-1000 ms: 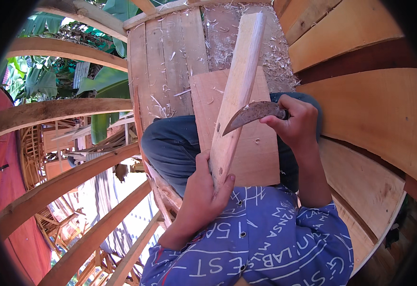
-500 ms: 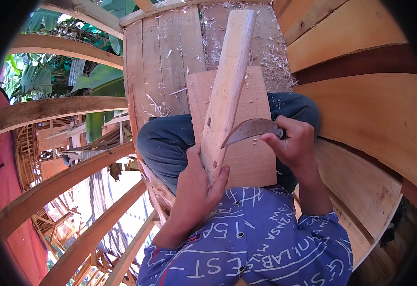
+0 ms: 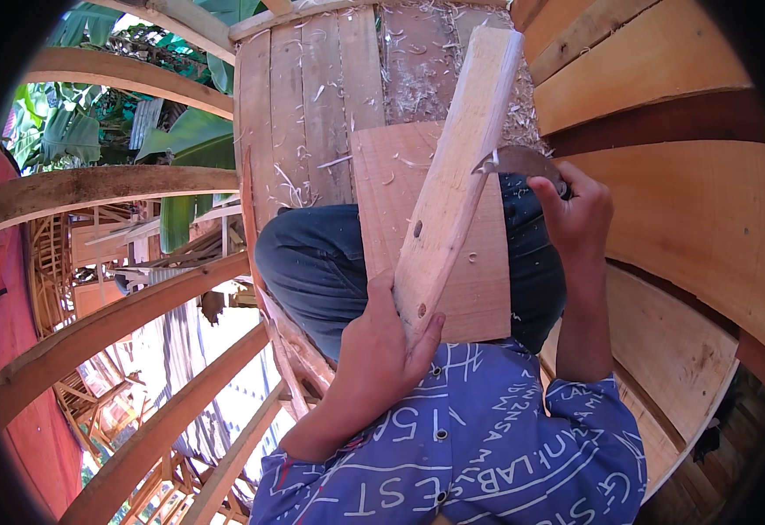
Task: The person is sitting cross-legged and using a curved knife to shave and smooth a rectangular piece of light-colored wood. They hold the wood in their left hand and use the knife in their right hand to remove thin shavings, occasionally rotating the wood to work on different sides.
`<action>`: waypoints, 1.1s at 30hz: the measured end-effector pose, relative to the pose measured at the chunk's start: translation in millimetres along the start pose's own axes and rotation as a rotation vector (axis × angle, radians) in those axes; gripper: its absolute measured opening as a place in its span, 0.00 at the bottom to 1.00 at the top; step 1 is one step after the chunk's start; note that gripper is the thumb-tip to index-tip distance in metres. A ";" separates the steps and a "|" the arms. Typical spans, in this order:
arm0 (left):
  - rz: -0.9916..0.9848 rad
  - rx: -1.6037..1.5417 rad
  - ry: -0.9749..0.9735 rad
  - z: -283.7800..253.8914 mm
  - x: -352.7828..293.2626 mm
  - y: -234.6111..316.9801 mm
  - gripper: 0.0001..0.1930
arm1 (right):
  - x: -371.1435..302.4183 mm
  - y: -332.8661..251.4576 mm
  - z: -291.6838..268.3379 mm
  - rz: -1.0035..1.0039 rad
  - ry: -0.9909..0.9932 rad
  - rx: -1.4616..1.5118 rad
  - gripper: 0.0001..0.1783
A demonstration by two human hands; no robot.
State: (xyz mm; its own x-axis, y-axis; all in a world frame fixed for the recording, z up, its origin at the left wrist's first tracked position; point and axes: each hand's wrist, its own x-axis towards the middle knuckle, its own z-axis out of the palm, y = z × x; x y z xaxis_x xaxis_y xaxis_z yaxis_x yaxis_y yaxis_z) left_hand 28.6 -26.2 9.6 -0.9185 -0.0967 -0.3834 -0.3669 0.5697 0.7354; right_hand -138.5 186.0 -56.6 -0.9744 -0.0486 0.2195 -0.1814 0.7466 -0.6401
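Note:
My left hand [image 3: 388, 341] grips the lower end of a long pale wooden bar [image 3: 457, 166], which slants up and to the right. Two dark oval spots mark the bar's face near that hand. In my right hand [image 3: 576, 212] is a curved-blade knife [image 3: 527, 162], its handle mostly hidden by the fingers. The blade meets the bar's right edge above its middle, and a pale curl of shaving sits at the blade tip. Beneath the bar a flat wooden board [image 3: 478, 297] lies across my lap.
Shavings litter the plank floor [image 3: 308, 114] ahead. A slatted wooden railing [image 3: 111, 184] runs along the left, with leaves beyond it. Wide wooden boards [image 3: 671, 188] form a wall close on the right. My bent legs [image 3: 308, 262] flank the lap board.
My right hand has moved the knife up and to the right along the bar's edge, and a shaving now shows. The bar has tilted and shifted rightward with my left hand.

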 end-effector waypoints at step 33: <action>-0.004 0.006 0.001 3.6 -15.9 -13.2 0.35 | 41.2 11.1 -17.3 0.251 0.169 -0.036 0.37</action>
State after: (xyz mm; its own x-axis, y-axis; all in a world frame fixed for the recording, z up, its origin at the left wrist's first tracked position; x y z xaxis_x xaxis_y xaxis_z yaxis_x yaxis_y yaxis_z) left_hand 48.6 -29.2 4.0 -0.9170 -0.1000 -0.3862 -0.3702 0.5740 0.7304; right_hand -178.4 203.7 -41.9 -0.9516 0.2496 0.1791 0.0702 0.7442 -0.6642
